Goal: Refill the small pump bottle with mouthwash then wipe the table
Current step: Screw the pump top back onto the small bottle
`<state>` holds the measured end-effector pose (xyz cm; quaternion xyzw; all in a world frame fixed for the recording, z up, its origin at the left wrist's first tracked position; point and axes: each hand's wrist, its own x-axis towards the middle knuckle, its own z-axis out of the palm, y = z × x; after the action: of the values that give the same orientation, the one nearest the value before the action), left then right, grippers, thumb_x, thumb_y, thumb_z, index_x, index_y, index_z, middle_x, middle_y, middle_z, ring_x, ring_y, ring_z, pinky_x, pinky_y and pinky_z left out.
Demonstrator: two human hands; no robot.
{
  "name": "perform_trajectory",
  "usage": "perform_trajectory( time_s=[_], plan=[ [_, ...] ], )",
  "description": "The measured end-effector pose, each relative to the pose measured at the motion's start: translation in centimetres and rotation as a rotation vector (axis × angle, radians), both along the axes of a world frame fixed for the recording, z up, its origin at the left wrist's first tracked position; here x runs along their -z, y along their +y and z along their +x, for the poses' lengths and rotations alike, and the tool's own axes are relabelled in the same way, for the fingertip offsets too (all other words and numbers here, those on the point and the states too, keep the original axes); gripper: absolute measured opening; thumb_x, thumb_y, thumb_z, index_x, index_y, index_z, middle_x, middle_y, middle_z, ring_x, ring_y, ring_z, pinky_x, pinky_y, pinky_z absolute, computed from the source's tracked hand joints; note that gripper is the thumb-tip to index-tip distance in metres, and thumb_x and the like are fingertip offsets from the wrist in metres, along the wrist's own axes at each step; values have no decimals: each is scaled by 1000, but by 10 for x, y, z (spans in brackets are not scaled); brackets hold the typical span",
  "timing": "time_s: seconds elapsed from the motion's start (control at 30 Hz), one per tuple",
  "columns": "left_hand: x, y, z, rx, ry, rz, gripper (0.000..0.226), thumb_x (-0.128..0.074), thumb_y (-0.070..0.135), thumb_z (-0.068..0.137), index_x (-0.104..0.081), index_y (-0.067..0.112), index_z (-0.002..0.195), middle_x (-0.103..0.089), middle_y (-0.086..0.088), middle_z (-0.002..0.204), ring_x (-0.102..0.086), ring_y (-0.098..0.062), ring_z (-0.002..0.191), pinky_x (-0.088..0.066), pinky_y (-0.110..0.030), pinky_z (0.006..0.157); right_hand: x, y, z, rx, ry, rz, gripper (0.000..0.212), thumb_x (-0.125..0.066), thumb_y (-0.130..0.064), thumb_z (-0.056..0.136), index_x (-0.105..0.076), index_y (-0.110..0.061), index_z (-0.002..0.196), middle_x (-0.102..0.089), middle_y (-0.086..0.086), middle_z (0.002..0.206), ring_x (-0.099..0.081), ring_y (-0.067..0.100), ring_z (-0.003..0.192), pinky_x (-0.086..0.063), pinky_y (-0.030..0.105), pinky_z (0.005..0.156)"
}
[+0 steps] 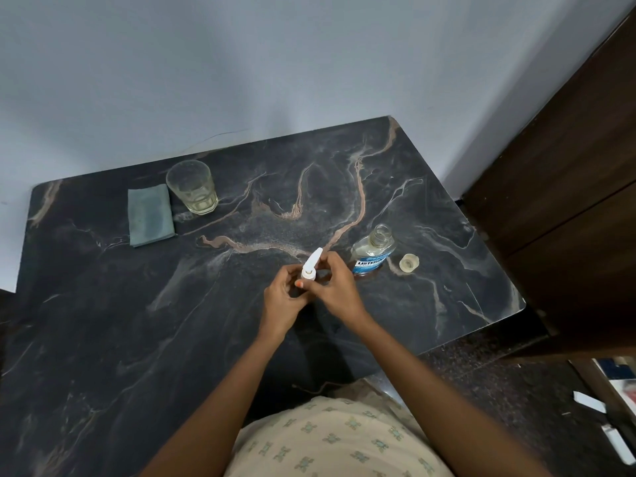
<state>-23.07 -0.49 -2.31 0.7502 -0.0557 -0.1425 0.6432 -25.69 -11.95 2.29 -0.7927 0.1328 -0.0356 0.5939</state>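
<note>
Pump bottle (308,270): mid-table (103,321), clasped by both hands.
Left hand (280,297): fingers wrapped round its body.
Right hand (335,285): fingers closed near the pump head.
Risk: open mouthwash (371,251) stands just beside the right hand; a stray knock could spill it.

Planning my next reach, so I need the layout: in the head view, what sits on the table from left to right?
Folded grey cloth → drinking glass → small pump bottle held between both hands → open Listerine mouthwash bottle → its removed cap.
</note>
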Motion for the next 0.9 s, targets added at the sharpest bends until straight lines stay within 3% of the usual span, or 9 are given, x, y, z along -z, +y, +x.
perform_trajectory(
  time_s=[0.13,0.2,0.27,0.4,0.53,0.6,0.7,0.8,0.9],
  plan=[
    [-2,-1,0,2,-2,-24,50,-73,-2,68,-54,35,95,-64,12,98,-62,4,93,-48,-10,78,-4,-10,-2,-151,-23,-11,41,-68,0,76,-55,-3,114,-53,2,107,-51,10,102,-41,14,87],
    [-2,-1,-1,1,14,-57,50,-74,-3,67,-54,32,97,-65,10,99,-63,1,95,-49,-13,81,-5,-14,-3,-193,-24,-15,38,-63,3,78,-58,-3,115,-57,7,114,-51,15,109,-40,22,94],
    [-2,-1,-1,-1,21,-71,51,-74,-5,66,-54,31,98,-65,8,99,-63,1,95,-49,-13,81,-3,-14,-2,-176,-19,-6,34,-62,5,78,-60,-2,111,-60,11,112,-53,20,108,-41,27,93],
    [-3,-2,-1,-1,25,-63,52,-73,-6,66,-54,30,99,-64,8,100,-62,2,94,-49,-12,80,1,-6,-1,-20,-5,88,30,-70,4,72,-61,-9,97,-61,5,96,-58,17,93,-46,18,79],
    [-2,-1,-1,1,11,-34,53,-72,-6,67,-53,31,100,-64,5,102,-61,-2,98,-50,-16,83,3,0,0,21,-18,113,31,-73,3,69,-56,-19,85,-59,4,89,-56,15,84,-47,25,75],
    [-2,-1,-1,4,14,-32,52,-72,-5,67,-53,32,99,-64,5,102,-61,-3,98,-50,-17,84,2,-3,0,-18,-30,80,29,-73,1,70,-58,-15,90,-56,2,91,-55,13,87,-45,19,76],
    [-4,0,-1,5,8,-44,51,-73,-3,68,-54,33,98,-64,8,101,-62,-3,98,-49,-15,83,-2,-13,1,-159,-29,26,42,-70,2,73,-58,-7,113,-51,-2,106,-50,9,101,-41,10,87],
    [-4,-1,-1,10,8,-69,50,-74,-3,67,-54,31,98,-65,7,100,-63,0,94,-48,-12,79,-6,-20,2,-263,-5,6,41,-63,4,79,-56,-4,118,-49,1,113,-49,11,109,-39,18,96],
    [-5,-2,-2,4,12,-64,51,-75,-4,66,-54,30,98,-65,7,99,-63,1,93,-48,-12,79,-8,-19,4,-244,-20,-41,30,-60,6,80,-60,1,109,-52,3,106,-51,16,103,-41,25,92]
  ],
)
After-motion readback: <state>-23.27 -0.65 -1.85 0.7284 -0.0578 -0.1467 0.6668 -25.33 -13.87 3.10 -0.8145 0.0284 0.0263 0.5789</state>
